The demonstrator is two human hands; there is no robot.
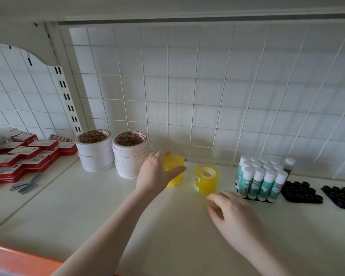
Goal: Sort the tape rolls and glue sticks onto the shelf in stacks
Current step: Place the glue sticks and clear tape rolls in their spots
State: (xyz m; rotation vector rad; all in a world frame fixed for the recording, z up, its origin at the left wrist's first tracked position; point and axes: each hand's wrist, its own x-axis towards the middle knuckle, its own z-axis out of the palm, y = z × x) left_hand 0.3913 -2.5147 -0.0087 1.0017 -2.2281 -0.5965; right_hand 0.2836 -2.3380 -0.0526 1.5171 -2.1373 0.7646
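A: What's the biggest thing around the hands?

B: The white shelf (pixel 112 222) under both of them, with a wire grid panel (pixel 207 92) standing behind the fingertips. Far to the left of the left hand lies a spread of red boxes (pixel 26 156), with some grey clips (pixel 26 185) in front of them.

A: And the tape?

B: Two stacks of white tape rolls (pixel 110 152) stand just left of the left hand, the nearer stack almost touching the wrist. Right of the right hand's fingers stands a block of glue sticks (pixel 261 178), upright with white caps, and beyond those two black trays (pixel 301 192) with round sockets.

A: What does the left hand have?

B: The left hand (pixel 157 172) grips a yellow tape roll (pixel 173 163), thumb curled across its front and fingers round the back. It sits on top of another yellow roll (pixel 175 182), partly hidden by the palm.

A: And the right?

B: The right hand (pixel 233 214) holds nothing; its fingers are loosely spread and slightly bent, tips just short of a second yellow stack (pixel 206 179), which stands between the two hands. I cannot tell whether they touch it.
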